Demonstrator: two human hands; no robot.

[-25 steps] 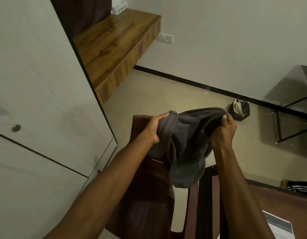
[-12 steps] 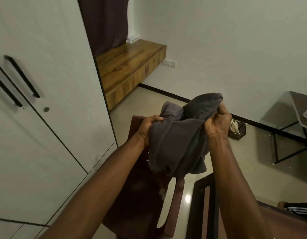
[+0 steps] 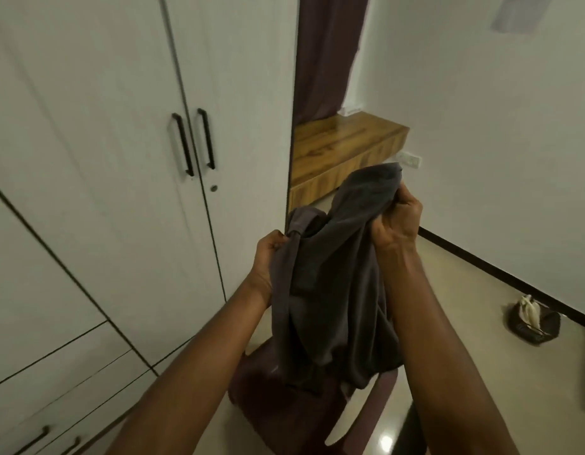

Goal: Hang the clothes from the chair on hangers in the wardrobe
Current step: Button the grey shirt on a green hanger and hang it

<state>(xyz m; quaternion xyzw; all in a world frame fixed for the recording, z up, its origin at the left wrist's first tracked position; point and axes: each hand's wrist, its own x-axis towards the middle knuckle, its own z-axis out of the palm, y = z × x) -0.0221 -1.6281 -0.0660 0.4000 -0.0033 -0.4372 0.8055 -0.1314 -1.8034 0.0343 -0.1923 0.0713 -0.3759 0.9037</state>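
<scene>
In the head view, a dark grey garment (image 3: 330, 290) is held up in the near centre, above a maroon chair (image 3: 284, 408). Its left edge is gripped by the curled fingers of the left hand (image 3: 271, 251); its bunched top is clutched in the right hand (image 3: 396, 218), held higher. The white wardrobe (image 3: 120, 159) stands at left, its doors closed, two black handles (image 3: 194, 142) side by side.

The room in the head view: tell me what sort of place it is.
Most likely a bedroom or a rented room. A tall white wardrobe with closed doors fills the left, a dark curtain hangs over a wooden ledge, and both hands hold a grey garment above a maroon chair.
</scene>
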